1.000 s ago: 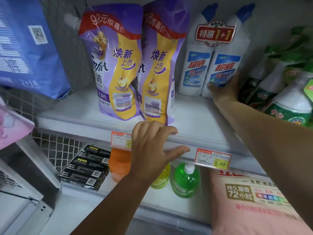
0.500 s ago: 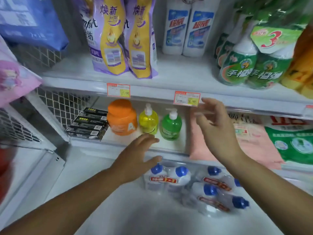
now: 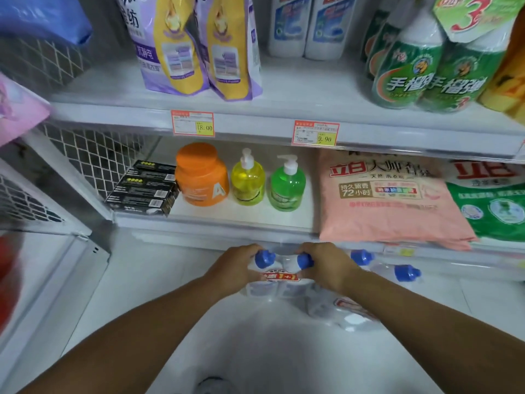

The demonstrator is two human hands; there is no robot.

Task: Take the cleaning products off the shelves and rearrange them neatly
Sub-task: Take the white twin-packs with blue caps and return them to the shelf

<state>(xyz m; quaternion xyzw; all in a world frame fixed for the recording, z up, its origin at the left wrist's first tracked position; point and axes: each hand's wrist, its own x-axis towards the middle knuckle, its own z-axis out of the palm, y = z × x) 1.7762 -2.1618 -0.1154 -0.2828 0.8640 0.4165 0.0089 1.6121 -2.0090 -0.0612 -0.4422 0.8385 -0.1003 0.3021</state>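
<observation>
Twin-pack points caps-first toward shelf, left hand and right hand gripping

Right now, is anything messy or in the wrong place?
Yes: white bottles with blue caps lie on their sides on the floor below the lower shelf, not standing up on a shelf. The left hand and right hand grip one twin pack of them near its caps.
</observation>
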